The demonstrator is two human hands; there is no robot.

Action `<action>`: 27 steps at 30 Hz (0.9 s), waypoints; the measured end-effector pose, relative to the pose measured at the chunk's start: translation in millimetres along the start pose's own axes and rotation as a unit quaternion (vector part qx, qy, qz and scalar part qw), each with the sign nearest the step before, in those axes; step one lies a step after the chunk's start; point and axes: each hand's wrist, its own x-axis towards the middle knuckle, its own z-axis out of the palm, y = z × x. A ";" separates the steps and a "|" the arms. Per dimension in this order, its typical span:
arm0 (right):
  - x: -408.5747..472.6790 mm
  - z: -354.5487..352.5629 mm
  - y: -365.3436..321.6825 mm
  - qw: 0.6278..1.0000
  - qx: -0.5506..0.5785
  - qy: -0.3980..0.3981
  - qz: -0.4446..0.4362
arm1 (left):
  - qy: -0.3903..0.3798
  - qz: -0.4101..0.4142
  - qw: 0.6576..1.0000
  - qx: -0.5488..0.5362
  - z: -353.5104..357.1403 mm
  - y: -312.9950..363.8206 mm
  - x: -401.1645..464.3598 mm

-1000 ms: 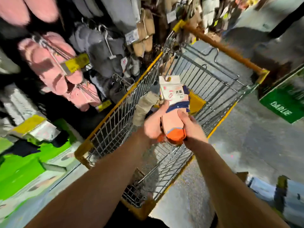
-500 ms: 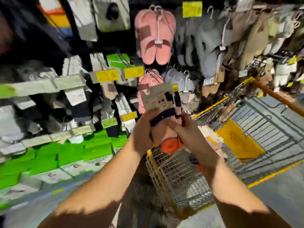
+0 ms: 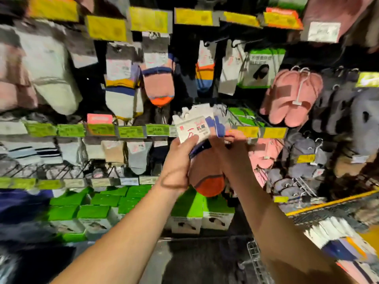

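Note:
Both my hands hold a bundle of pink socks with an orange toe, a navy band and a white card label, raised in front of a shop rack. My left hand grips the bundle from the left, thumb on the label. My right hand grips it from the right, fingers curled over the upper part. A matching pink pair with an orange toe hangs on the rack above and to the left.
The rack carries hanging socks, pink slippers, grey slippers and yellow and green price tags. Green boxes line the lower shelf. A wire cart with sock packs stands at lower right.
The view has swung left from the cart to the sock rack. Both hands have carried the sock bundle out from over the cart and up towards the rack.

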 end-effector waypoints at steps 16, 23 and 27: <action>19.8 78.9 -34.5 0.988 0.083 -0.099 0.087 | 0.028 0.027 0.999 0.004 -48.2 52.4 20.7; 42.3 76.7 -21.5 0.986 0.138 -0.035 0.087 | 0.014 0.031 0.999 0.004 -39.9 55.1 25.9; 39.9 75.1 -29.1 0.988 0.139 -0.015 0.059 | 0.029 0.033 0.999 -0.007 -36.4 58.7 24.2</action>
